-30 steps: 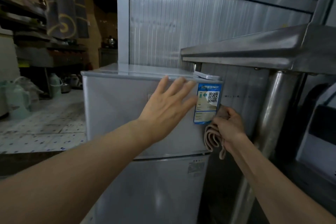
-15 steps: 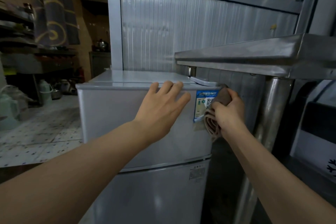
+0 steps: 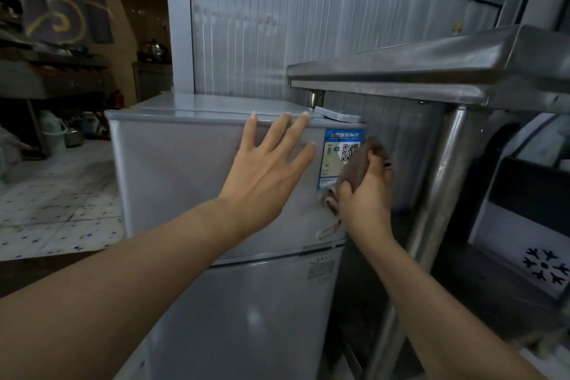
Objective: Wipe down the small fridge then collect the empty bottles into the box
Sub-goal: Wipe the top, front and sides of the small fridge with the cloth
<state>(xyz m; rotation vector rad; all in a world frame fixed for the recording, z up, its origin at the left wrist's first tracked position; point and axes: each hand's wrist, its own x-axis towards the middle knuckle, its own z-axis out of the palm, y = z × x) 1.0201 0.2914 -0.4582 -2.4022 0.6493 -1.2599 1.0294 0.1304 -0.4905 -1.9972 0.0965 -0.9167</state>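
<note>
While left hand (image 3: 265,169) braces fridge (image 3: 185,182), right hand (image 3: 365,197) grips cloth (image 3: 357,168).

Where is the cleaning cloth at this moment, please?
In the head view, the brown cloth is gripped in the right hand, pressed against the fridge door's upper right corner, partly over the blue label.

We are seeing one small fridge (image 3: 191,182), one brown cloth (image 3: 357,166), one blue sticker (image 3: 334,157), two hands and one steel shelf (image 3: 431,71).
</note>
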